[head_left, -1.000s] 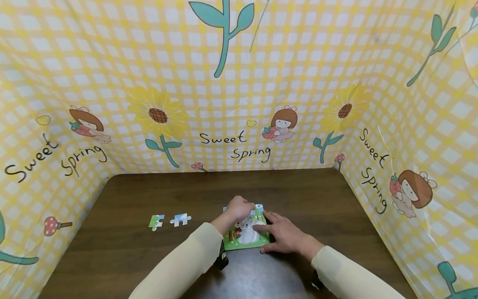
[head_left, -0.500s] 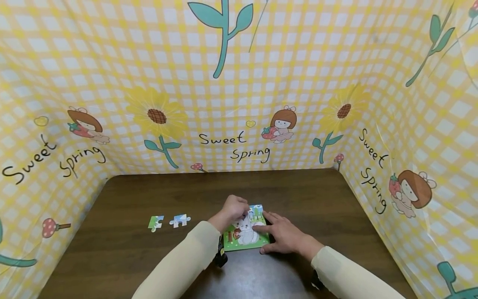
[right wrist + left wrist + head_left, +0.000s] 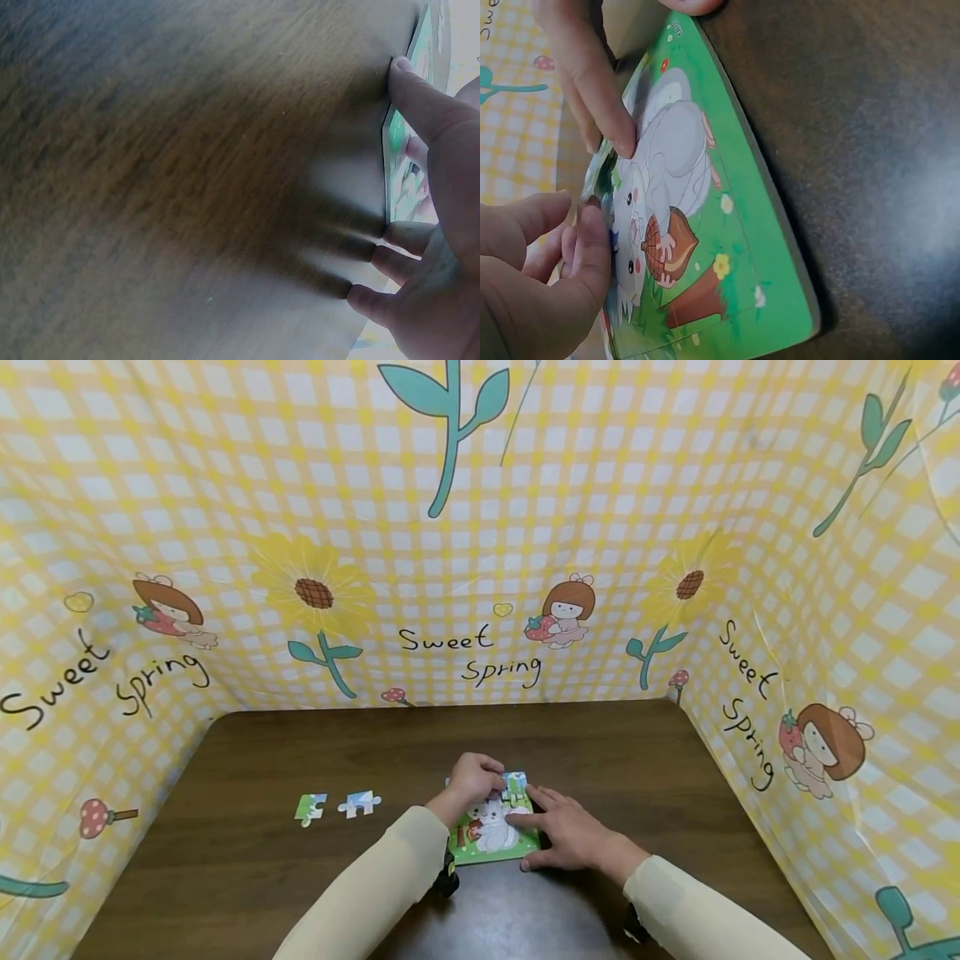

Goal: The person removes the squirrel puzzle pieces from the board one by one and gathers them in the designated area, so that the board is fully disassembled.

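Observation:
A jigsaw puzzle of a white animal with an acorn on green grass lies in its board on the table. My left hand is over its upper left part, fingers bent. In the left wrist view, the thumb and fingers of that hand pinch a thin puzzle piece, seen nearly edge-on and mostly hidden. Spread along the right side of the board is my right hand, its index fingertip resting on the picture. The right wrist view shows the thumb against the board's edge.
Two loose puzzle pieces, one green and one blue and white, lie left of the board on the brown table. A yellow checked cloth hangs around the back and sides.
My left hand drew back slightly left, then returned a little to the right over the board. My right hand holds its place. The loose pieces stay on the table.

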Demonstrator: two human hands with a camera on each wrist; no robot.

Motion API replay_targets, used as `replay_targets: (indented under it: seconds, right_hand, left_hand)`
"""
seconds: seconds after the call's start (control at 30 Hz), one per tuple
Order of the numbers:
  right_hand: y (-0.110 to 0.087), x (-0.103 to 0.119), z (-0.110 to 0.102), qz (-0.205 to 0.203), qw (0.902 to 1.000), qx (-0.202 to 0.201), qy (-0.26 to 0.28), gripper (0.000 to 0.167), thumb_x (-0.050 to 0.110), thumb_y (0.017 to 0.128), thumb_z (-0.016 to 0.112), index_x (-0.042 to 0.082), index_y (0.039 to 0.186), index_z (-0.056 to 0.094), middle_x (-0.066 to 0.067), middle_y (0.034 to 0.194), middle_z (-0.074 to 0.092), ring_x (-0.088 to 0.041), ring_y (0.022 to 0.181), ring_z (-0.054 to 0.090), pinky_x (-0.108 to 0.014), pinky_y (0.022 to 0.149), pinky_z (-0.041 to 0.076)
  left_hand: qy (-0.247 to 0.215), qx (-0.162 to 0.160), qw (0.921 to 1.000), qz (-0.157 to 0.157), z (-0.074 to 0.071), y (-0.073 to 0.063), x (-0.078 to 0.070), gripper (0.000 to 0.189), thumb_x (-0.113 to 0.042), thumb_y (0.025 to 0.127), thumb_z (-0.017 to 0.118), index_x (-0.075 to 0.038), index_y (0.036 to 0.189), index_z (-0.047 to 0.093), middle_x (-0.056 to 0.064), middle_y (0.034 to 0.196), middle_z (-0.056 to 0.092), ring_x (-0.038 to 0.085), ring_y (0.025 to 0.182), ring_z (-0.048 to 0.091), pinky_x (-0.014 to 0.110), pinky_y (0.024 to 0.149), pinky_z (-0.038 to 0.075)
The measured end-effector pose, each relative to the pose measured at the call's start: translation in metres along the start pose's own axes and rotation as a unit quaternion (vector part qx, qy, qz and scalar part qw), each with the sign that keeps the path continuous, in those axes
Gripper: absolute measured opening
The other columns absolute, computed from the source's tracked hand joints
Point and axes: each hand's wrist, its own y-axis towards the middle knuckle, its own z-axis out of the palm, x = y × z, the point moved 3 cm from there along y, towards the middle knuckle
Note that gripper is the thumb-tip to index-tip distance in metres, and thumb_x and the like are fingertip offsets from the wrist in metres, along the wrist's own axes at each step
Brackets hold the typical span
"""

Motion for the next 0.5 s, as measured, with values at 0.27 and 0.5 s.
replay_targets:
  seconds: [0.27, 0.5]
  right_hand:
    - [0.0007, -0.0003, 0.0016, -0.003, 1.0, -0.001, -0.007, 0.073, 0.065, 0.088, 0.07, 0.038, 0.152, 0.05, -0.023, 0.166, 0.027, -0.045, 0.15, 0.031, -0.067, 0.11, 0.037]
    - [0.0011, -0.0021, 0.0034, -0.001, 1.0, -0.002, -0.008, 0.073, 0.065, 0.088, 0.07, 0.039, 0.152, 0.049, -0.023, 0.166, 0.027, -0.045, 0.15, 0.031, -0.067, 0.11, 0.037]
  left_hand:
    - [-0.004, -0.01, 0.9998, -0.017, 0.0014, 0.0011, 0.0, 0.019, 0.001, 0.085, 0.075, 0.001, 0.104, 0.079, 0.008, 0.078, 0.074, 0.018, 0.067, 0.068, 0.029, 0.062, 0.055]
    - [-0.01, -0.007, 0.9999, -0.005, 0.0032, 0.0014, -0.0009, 0.033, 0.003, 0.084, 0.074, 0.003, 0.117, 0.074, 0.01, 0.085, 0.074, 0.017, 0.066, 0.065, 0.03, 0.061, 0.054]
